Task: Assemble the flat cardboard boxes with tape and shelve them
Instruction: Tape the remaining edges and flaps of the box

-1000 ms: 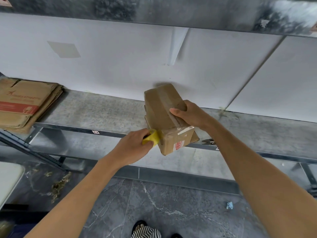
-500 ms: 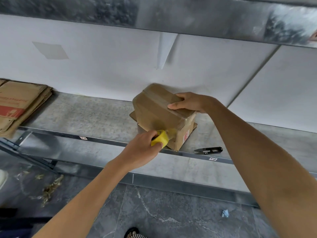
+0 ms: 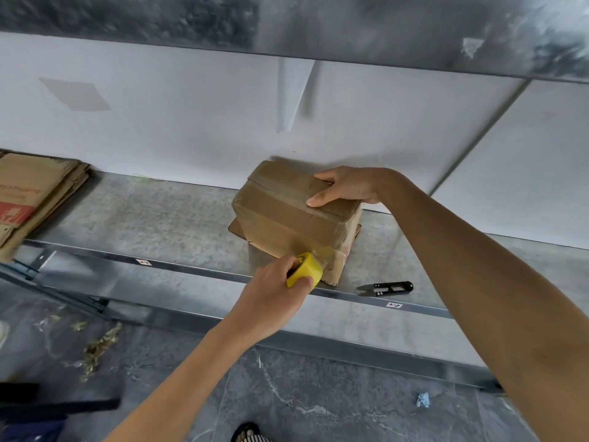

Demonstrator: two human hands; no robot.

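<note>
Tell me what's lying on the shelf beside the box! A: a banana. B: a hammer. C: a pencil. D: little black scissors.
D: small black scissors lie flat on the shelf, just to the right of the box, near the shelf's front edge.

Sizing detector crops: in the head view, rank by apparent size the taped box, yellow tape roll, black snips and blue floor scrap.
1. taped box
2-3. yellow tape roll and black snips: too alike to rank; the left hand hides part of the roll
4. blue floor scrap
</note>
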